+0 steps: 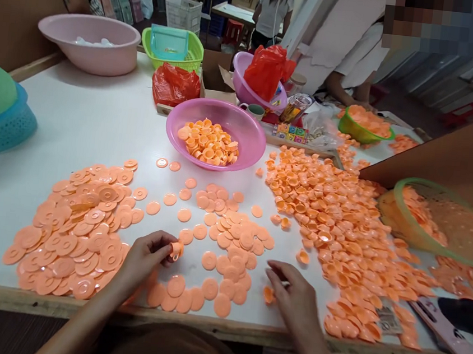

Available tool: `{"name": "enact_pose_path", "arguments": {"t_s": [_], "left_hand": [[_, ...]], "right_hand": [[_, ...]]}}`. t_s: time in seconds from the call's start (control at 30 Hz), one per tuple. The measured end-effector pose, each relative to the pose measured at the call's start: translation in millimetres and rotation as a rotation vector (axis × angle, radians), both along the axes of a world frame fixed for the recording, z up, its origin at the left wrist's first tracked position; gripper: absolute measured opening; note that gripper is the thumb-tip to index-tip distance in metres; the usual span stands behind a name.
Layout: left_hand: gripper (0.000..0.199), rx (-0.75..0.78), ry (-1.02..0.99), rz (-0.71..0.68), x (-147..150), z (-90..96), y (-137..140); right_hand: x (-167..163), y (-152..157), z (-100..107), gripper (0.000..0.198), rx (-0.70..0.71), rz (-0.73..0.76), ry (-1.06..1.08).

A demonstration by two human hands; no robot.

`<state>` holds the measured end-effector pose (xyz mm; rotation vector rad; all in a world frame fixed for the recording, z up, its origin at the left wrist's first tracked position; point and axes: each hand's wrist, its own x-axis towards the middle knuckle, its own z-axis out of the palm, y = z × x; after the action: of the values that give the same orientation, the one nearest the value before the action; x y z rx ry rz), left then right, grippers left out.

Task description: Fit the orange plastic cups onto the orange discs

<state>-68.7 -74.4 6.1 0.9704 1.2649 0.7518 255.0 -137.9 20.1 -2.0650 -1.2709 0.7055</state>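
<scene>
Between the thumb and fingers of my left hand is a small orange toy cup with a loop handle pointing down. My right hand is over the table with its fingers a little apart and nothing visible in them. Another orange cup lies just beside its thumb. Flat orange saucers are spread singly and in overlapping rows between my hands. To the left is a large heap of saucers; to the right spreads a big pile of orange cups.
A pink basin with orange pieces stands behind the saucers. Green and blue baskets sit at the left edge. A tilted green-rimmed basket and a pink-handled tool lie at right. A co-worker handles orange pieces at the back right.
</scene>
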Motion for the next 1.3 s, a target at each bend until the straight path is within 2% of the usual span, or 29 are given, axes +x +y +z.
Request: {"name": "enact_pose_path", "arguments": {"t_s": [0.07, 0.13, 0.2, 0.27, 0.33, 0.37, 0.4, 0.47, 0.5, 0.57, 0.67, 0.77, 0.83, 0.93, 1.0, 1.07, 1.17, 1.23, 1.3], "left_hand": [[0.022, 0.027, 0.044, -0.001, 9.0, 12.7, 20.0], [0.019, 0.102, 0.093, 0.023, 22.1, 32.1, 51.0], [0.019, 0.215, 0.104, 0.048, 34.8, 57.6, 88.7], [0.033, 0.323, 0.072, 0.054, 40.3, 83.7, 123.5], [0.042, 0.445, 0.143, 0.01, 32.3, 101.9, 142.4], [0.04, 0.505, 0.238, -0.046, 22.4, 105.3, 142.3], [0.035, 0.556, 0.361, -0.134, 8.7, 104.0, 135.2], [0.026, 0.624, 0.624, -0.359, -27.6, 86.4, 101.9], [0.028, 0.639, 0.72, -0.498, -48.1, 71.3, 78.6], [0.032, 0.695, 0.919, -0.635, -85.9, 34.8, 28.8], [0.071, 0.743, 1.18, -0.671, -110.5, -14.5, -25.8], [0.092, 0.815, 1.281, -0.613, -83.8, -39.2, -33.4], [0.099, 0.857, 1.282, -0.572, -50.6, -43.7, -20.2], [0.105, 0.914, 1.246, -0.561, -13.4, -44.3, -3.3], [0.103, 0.919, 1.244, -0.563, -11.2, -45.1, -3.2], [0.101, 0.889, 1.27, -0.52, -25.2, -45.7, -9.1], [0.098, 0.851, 1.298, -0.443, -46.1, -42.1, -16.9], [0.088, 0.887, 1.249, -0.47, -41.6, -37.2, -16.5], [0.077, 0.975, 1.145, -0.569, -21.7, -33.7, -12.3]], "right_hand": [[31.6, -15.7, 0.2, 0.033, -0.093, -0.007, -0.118], [47.1, -28.4, -2.9, 0.034, -0.174, 0.011, -0.138], [49.1, -35.4, -9.5, 0.037, -0.207, 0.022, -0.113], [44.6, -37.2, -18.7, 0.037, -0.211, 0.017, -0.096], [40.3, -36.2, -28.3, 0.034, -0.197, 0.014, -0.101], [39.3, -35.3, -32.5, 0.033, -0.184, 0.014, -0.108], [39.0, -34.4, -35.8, 0.032, -0.17, 0.013, -0.115], [39.5, -32.4, -38.8, 0.033, -0.146, -0.001, -0.117], [39.2, -31.1, -38.3, 0.035, -0.141, -0.01, -0.104], [35.5, -26.7, -34.4, 0.04, -0.144, 0.001, -0.058], [21.7, -15.4, -27.1, 0.045, -0.157, 0.103, -0.003], [7.2, -3.4, -24.8, 0.041, -0.156, 0.204, 0.001], [2.6, 1.2, -25.3, 0.04, -0.148, 0.208, 0.0], [4.0, 0.2, -26.2, 0.043, -0.145, 0.098, 0.042], [6.9, -4.1, -26.0, 0.046, -0.166, -0.013, 0.141], [8.0, -7.9, -24.8, 0.047, -0.178, -0.083, 0.269], [1.3, -5.9, -20.7, 0.043, -0.147, -0.088, 0.503], [-11.0, 1.8, -16.3, 0.042, -0.127, -0.069, 0.677], [-29.3, 12.5, -11.5, 0.041, -0.119, -0.043, 0.801]]}}
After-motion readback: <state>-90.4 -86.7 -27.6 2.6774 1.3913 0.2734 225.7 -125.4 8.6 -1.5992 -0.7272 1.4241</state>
